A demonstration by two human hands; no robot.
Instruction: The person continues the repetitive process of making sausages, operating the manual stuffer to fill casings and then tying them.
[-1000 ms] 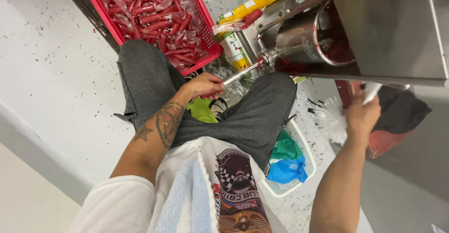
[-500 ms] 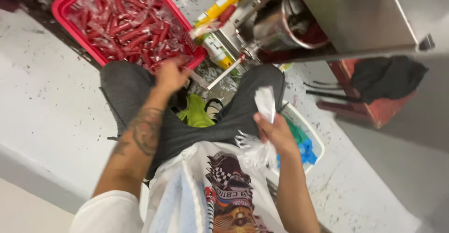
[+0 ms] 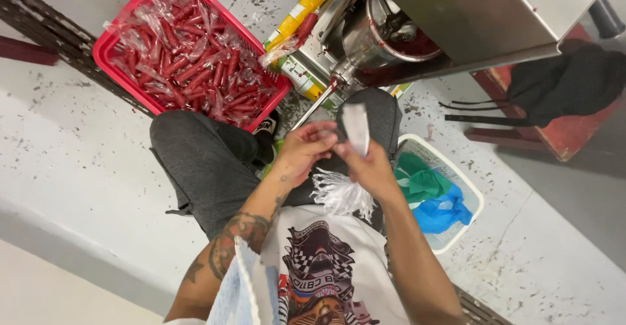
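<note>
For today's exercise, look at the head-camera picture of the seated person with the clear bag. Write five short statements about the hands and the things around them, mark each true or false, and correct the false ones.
1. Both hands meet at a small clear plastic bag. True: the left hand and the right hand are together at it.
2. The red basket is filled with green cloths. False: it holds red filled tubes in clear plastic.
3. A bunch of clear bags lies under the right hand. True.
4. The white tub stands on the person's left. False: it stands on the right, holding green and blue material.
5. The metal machine is behind the person. False: it stands in front, beyond the knees.
</note>
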